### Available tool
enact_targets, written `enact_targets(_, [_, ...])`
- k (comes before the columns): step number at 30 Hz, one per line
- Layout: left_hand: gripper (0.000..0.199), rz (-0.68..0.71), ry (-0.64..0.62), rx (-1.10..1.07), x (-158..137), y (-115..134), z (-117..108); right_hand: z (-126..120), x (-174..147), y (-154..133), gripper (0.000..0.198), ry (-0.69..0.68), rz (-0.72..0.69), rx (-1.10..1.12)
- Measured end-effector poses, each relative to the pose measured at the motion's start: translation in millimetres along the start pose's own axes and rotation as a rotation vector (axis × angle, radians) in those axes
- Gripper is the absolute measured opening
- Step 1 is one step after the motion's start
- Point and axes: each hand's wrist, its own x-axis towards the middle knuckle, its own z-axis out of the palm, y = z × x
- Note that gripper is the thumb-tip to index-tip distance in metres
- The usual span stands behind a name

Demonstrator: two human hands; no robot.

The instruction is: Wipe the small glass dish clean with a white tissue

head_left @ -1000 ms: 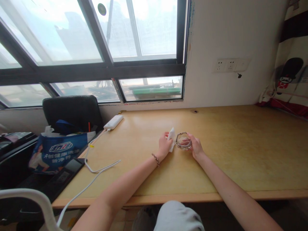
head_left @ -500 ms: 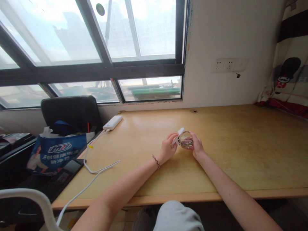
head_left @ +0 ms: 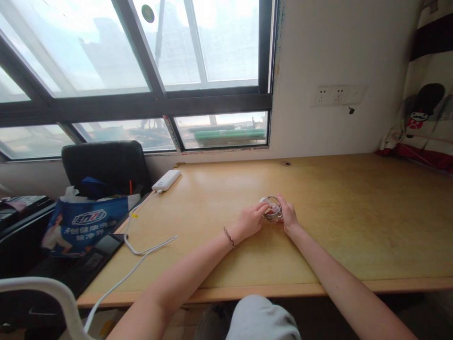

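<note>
Over the middle of the table, a small round see-through bowl (head_left: pixel 272 217) with shiny, dark-looking edges is held between my hands. My right hand (head_left: pixel 289 218) grips its right side, thumb and fingers closed around the wall. A white tissue (head_left: pixel 264 200) is pinched in my left hand (head_left: pixel 252 220), whose fingers reach over the left rim to the inside of the bowl. Part of the tissue is hidden by those fingers. The exact pattern of the bowl is too small to make out.
The wooden table (head_left: pixel 219 264) stretches to the wall and window. At its left edge lie a white power bank (head_left: pixel 166 180) and a looping white cable (head_left: pixel 141 253). A black chair (head_left: pixel 106 163) with a blue bag (head_left: pixel 85 226) stands left. Wall sockets (head_left: pixel 339 95) are behind.
My left hand has moved slightly right and down, bringing the tissue from outside the left rim to over and into the bowl. My right hand keeps its grip.
</note>
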Motion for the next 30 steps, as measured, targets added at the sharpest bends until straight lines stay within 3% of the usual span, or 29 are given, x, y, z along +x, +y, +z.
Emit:
enact_targets(6, [0.05, 0.007, -0.118, 0.184, 2.2, 0.2, -2.9, 0.7, -0.3, 2.2, 0.048, -0.013, -0.035, -0.039])
enact_targets(9, [0.046, 0.011, -0.144, 0.163, 2.8, -0.6, -5.3, 0.6, -0.6, 2.9, 0.045, 0.012, -0.065, -0.052])
enact_targets(15, [0.05, 0.161, -0.084, -0.087, 1.7, -2.9, -6.6, 0.2, -1.8, 2.4, 0.043, 0.067, -0.132, -0.107])
enact_targets(22, [0.033, 0.186, -0.005, 0.031, 2.3, -6.9, -11.5, -0.4, -0.4, 6.7, 0.045, -0.019, -0.144, -0.098])
enact_targets(26, [0.028, 0.094, -0.103, 0.095, 2.0, -10.4, -14.2, 0.4, -2.7, 5.9, 0.046, -0.062, -0.133, -0.113])
enact_targets(30, [0.048, 0.047, -0.219, 0.277, 3.3, -8.3, -15.8, 2.0, -6.8, 1.7, 0.046, -0.069, -0.111, -0.106])
